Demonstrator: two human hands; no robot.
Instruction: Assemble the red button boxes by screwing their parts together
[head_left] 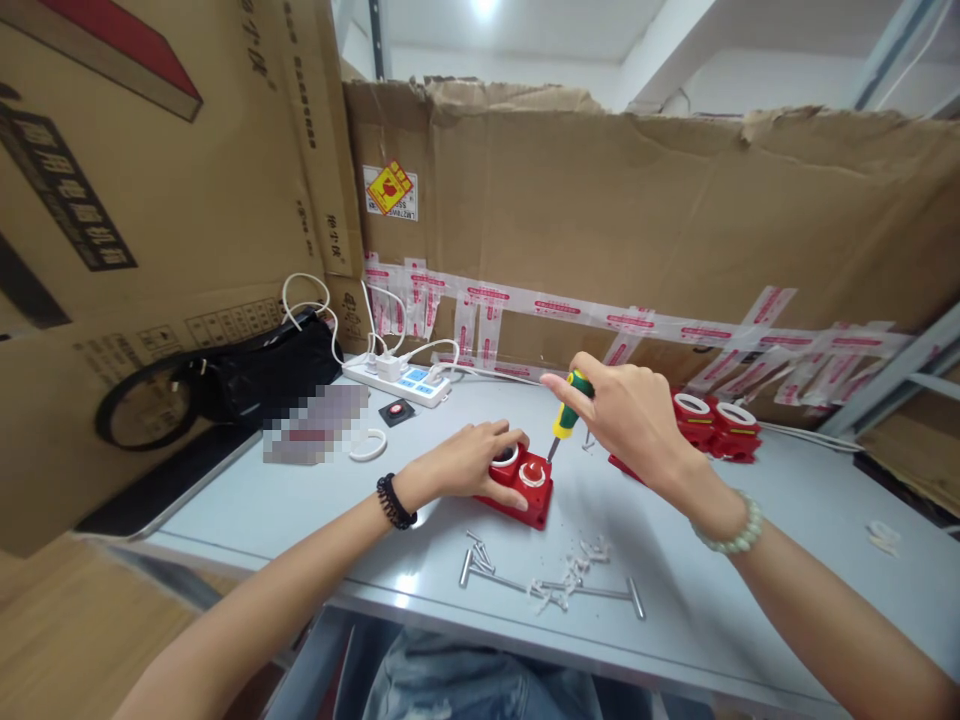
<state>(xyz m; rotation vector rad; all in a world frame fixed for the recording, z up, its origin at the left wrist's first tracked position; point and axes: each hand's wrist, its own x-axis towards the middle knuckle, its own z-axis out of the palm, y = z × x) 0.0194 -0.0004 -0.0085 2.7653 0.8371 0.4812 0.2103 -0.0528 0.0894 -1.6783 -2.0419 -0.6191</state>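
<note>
One screwdriver [565, 417] inside right grip [634, 418]

A black wristband [396, 502] of several looped, coil-like strands circles the left wrist [411, 487]. Around the right wrist [705, 492] sits a bracelet [742, 530] of round, pale green beads, smooth and slightly glossy, strung side by side. Below the counter's [300, 520] front edge shows faded blue denim [465, 680], creased over the lap, with lighter, washed-out patches.
</note>
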